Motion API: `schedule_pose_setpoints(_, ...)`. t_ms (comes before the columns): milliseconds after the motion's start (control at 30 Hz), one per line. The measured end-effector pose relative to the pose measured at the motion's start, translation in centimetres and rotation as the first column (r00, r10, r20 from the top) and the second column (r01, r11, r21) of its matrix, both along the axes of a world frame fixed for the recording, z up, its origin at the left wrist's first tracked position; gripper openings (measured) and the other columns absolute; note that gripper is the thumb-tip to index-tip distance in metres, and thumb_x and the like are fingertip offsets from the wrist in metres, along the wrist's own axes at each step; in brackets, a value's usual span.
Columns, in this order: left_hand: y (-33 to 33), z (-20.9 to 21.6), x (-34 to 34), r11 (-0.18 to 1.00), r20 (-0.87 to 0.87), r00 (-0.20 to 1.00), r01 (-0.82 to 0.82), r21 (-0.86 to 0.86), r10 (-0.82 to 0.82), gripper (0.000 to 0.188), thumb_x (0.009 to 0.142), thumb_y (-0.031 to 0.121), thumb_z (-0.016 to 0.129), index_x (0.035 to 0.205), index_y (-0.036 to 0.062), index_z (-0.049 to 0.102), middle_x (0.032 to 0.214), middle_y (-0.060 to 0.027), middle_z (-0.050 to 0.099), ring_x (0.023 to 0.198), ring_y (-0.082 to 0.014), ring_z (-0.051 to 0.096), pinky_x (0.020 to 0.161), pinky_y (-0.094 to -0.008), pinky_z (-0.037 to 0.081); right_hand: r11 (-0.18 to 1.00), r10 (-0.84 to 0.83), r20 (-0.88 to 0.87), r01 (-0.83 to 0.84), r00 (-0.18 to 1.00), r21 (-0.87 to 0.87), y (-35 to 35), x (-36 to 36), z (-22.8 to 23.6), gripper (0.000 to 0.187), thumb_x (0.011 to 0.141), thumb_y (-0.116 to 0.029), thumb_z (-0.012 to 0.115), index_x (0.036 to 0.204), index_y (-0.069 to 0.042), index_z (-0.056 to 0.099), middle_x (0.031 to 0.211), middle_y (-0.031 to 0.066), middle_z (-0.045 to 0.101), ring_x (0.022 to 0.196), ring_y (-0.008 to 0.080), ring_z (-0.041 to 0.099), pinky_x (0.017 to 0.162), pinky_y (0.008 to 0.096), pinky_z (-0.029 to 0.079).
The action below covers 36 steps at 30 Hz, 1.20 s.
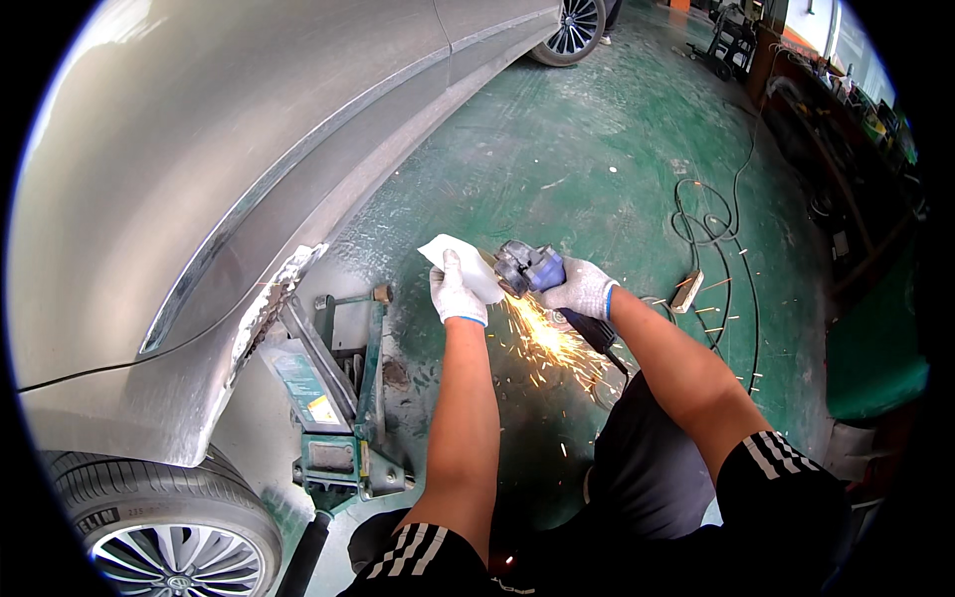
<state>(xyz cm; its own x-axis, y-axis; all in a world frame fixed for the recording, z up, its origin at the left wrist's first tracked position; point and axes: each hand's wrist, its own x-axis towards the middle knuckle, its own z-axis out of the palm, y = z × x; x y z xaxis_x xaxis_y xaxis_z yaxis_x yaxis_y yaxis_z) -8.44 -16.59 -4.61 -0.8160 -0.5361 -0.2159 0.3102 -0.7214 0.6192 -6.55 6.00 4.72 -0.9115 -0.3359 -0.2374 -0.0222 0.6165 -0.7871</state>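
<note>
1. L hand (457, 289), gloved: closed on white sheet (472, 263), thumb on top; fingers underneath hidden.
2. R hand (582, 289), also gloved: wrapped around angle grinder (538, 267), blue/dark body.
3. Sheet loc: in front of me, above green floor (557, 169), R of floor jack (331, 455) and car (249, 149). Grinder at sheet's R edge; exact contact pt hard to see.
4. Sparks (549, 338) fly down twd my R knee. IMO better to angle the spray away from leg + cable (708, 237).
5. Tips, my judgement: light, even passes along the edge; don't dwell, thin stock prob heats fast. L thumb well back from disc. Sheet held in mid-air may chatter or snag, so a clamp would be safer. Loose glove cuffs near disc = risk.
6. Writing: tyre (149, 495) has pale sidewall lettering, partly legible, not transcribed. Wheel hub has a round badge. Green/white label (303, 386) on packet by jack: text too small. Nothing readable on grinder.
</note>
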Motion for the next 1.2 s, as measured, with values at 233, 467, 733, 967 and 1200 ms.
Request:
schedule_pose_setpoints(233,-0.2,-0.2,0.0,0.999,0.015,1.000,0.025,-0.048,-0.024,0.045,0.092,0.038,0.085,0.116,0.0123,0.056,0.113,-0.0065,0.069,0.102,-0.0259,0.068,0.089,-0.0495,0.057,1.000,-0.002,0.025,0.001,1.000,0.025,0.0,-0.6,-0.6,0.062,0.064,-0.037,0.085,0.110,0.003,0.072,0.101,0.0178,0.076,0.092,0.0273,0.073,0.088,0.0379,0.057)
schedule_pose_setpoints(467,-0.3,0.4,-0.3,0.997,-0.063,0.997,0.031,-0.073,-0.036,0.041,0.094,0.034,0.083,0.115,0.0112,0.057,0.112,-0.0060,0.069,0.101,-0.0249,0.068,0.088,-0.0472,0.056,1.000,-0.015,0.004,0.015,1.000,-0.001,0.1,-0.1,-0.4,0.055,0.068,-0.030,0.083,0.110,0.003,0.070,0.093,0.0148,0.075,0.084,0.0247,0.072,0.081,0.0385,0.058)
schedule_pose_setpoints(733,-0.5,0.8,-0.5,0.995,-0.040,0.999,0.026,-0.098,-0.030,0.038,0.095,0.033,0.083,0.114,0.0109,0.057,0.109,-0.0061,0.069,0.098,-0.0248,0.069,0.086,-0.0468,0.057,0.994,-0.023,0.055,0.029,0.998,-0.104,-0.2,0.2,0.0,0.045,0.073,-0.020,0.079,0.111,0.002,0.065,0.081,0.0132,0.071,0.061,0.0229,0.070,0.059,0.0394,0.057)
schedule_pose_setpoints(967,-0.2,1.0,0.0,0.996,-0.027,0.999,0.038,-0.084,-0.040,0.042,0.093,0.036,0.084,0.114,0.0114,0.057,0.110,-0.0065,0.070,0.098,-0.0251,0.070,0.086,-0.0474,0.058,1.000,0.008,-0.088,-0.010,0.996,-0.016,0.0,-0.4,-0.9,0.047,0.071,-0.027,0.082,0.107,0.000,0.068,0.082,0.0111,0.072,0.067,0.0207,0.070,0.065,0.0377,0.059)
schedule_pose_setpoints(1200,-0.3,1.1,0.0,0.996,-0.028,0.999,0.043,-0.080,-0.046,0.042,0.093,0.035,0.084,0.113,0.0102,0.057,0.110,-0.0062,0.070,0.097,-0.0245,0.070,0.086,-0.0455,0.057,0.998,-0.042,0.043,0.044,0.998,-0.043,-0.5,0.8,1.3,0.050,0.069,-0.028,0.082,0.107,0.001,0.069,0.085,0.0117,0.073,0.073,0.0227,0.073,0.070,0.0375,0.059)
